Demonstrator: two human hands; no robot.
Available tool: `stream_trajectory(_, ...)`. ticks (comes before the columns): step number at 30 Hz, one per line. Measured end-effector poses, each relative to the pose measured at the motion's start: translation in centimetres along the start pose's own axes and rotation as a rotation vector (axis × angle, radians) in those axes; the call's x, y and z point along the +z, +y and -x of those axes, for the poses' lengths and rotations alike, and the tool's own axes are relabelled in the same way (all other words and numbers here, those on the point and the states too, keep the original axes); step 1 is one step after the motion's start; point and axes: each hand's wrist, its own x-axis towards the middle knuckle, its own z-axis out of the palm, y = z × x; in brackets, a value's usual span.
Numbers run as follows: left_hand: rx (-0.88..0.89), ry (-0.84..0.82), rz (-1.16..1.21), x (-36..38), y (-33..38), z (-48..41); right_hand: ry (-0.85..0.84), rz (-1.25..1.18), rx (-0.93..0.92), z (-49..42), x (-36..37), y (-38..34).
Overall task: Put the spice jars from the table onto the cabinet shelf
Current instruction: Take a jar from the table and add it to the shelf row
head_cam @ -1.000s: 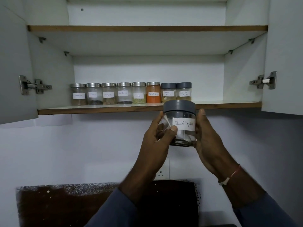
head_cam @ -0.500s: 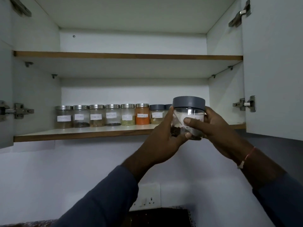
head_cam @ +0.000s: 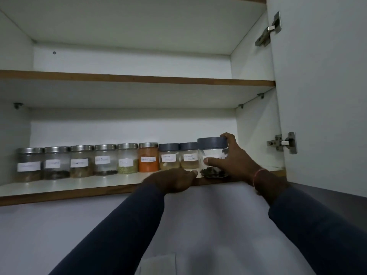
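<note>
The right hand (head_cam: pixel 236 163) grips the jar (head_cam: pixel 212 155) with its fingers (head_cam: pixel 228 137), and the jar stands on the shelf (head_cam: pixel 79 185) at the right end of 8 jars (head_cam: pixel 103 160). The left hand (head_cam: pixel 174 180) rests on the shelf edge, fingers loose and holding nothing.

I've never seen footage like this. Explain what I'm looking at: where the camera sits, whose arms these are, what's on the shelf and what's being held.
The camera is worn on a person's head, looking up into an open wall cabinet. The two arms in dark sleeves are that person's own. On the lower shelf stands a row of eight labelled spice jars, six with metal lids, two with grey lids. The right hand grips a ninth, a grey-lidded jar, at the row's right end near the shelf's front edge. The left hand rests on that edge, holding nothing. The upper shelf shows nothing on it from this angle.
</note>
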Motion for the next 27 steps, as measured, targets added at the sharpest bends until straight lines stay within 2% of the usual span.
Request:
stream_trajectory(2, -0.042, -0.039, -0.041, -0.4, 0.3, -1.1, -0.03, 0.042, 0.032, -1.6, 0.1, 1.0)
stream_trajectory(7, -0.161, -0.146, 0.045, -0.6, -0.1, -4.1, -0.054, 0.151, 0.17, -6.1, 0.1, 4.5)
stream_trajectory(12, -0.19, -0.159, 0.079, -0.2, -0.7, -6.7, -0.151, 0.271, 0.309, -10.8, 0.3, 7.1)
stream_trajectory(21, -0.14, -0.136, 0.095, 0.2, -0.8, -7.7, -0.292, 0.556, 0.329, -15.6, 1.8, 8.2)
stream_trajectory(27, -0.129, -0.131, 0.085, 0.3, -1.0, -7.9, -0.263, 0.519, 0.306, -16.4, 3.8, 9.9)
